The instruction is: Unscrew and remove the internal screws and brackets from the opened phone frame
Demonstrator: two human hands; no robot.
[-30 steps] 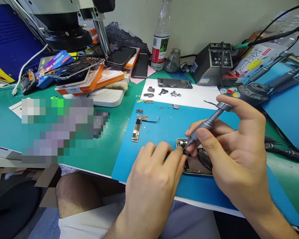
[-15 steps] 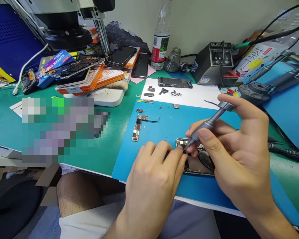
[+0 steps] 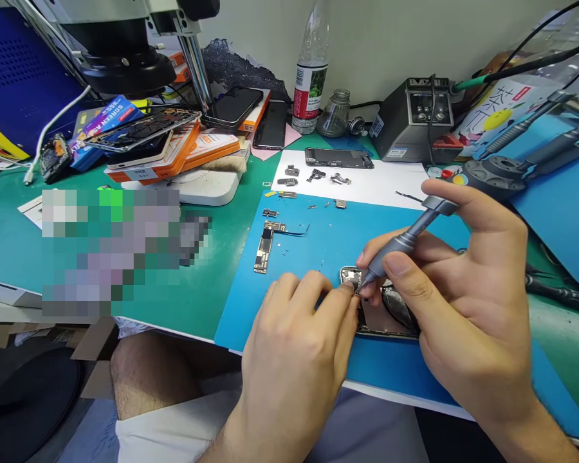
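An opened phone body (image 3: 383,318) lies on a blue mat (image 3: 313,247) near the desk's front edge. My right hand (image 3: 458,289) grips a grey precision screwdriver (image 3: 405,239), tip down at the phone's top left corner. My left hand (image 3: 299,347) rests beside it with fingers curled, and its fingertips press on the phone's top edge right by the screwdriver tip. Both hands hide much of the phone. A logic board (image 3: 265,247) lies on the mat to the left.
Small phone parts (image 3: 318,177) and a dark phone frame (image 3: 338,158) lie on white paper behind the mat. A soldering station (image 3: 410,119), a water bottle (image 3: 311,71), stacked orange boxes (image 3: 174,151) and a microscope stand (image 3: 125,51) line the back. More tools (image 3: 560,296) lie at the right.
Almost nothing moved. The screwdriver and both hands stay at the phone's top left corner; the view shifted slightly.
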